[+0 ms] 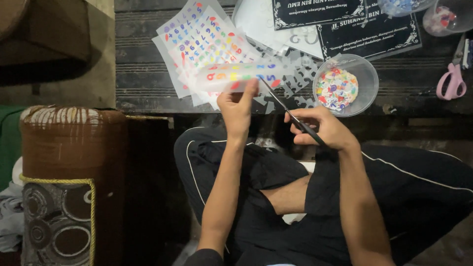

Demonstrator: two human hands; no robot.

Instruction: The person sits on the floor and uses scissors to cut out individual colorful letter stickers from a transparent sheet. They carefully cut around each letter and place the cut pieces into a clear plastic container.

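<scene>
A left hand (237, 106) pinches a translucent strip (241, 75) of coloured cut-outs, its long axis running sideways. The right hand (322, 129), grip closed around black scissors (290, 114), angles the blades up toward the strip's right end, beside a clear bowl (367, 81) on the surface (143, 74).

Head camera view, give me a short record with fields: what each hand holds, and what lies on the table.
left hand: holds up a translucent sticker strip with coloured characters
right hand: grips black scissors, blades pointing at the strip
sheets: stack of coloured sticker sheets on the dark wooden table
bowl: clear plastic bowl of cut coloured pieces, right of the strip
other tool: pink-handled scissors at the table's right edge
posture: person seated cross-legged in dark clothes
</scene>
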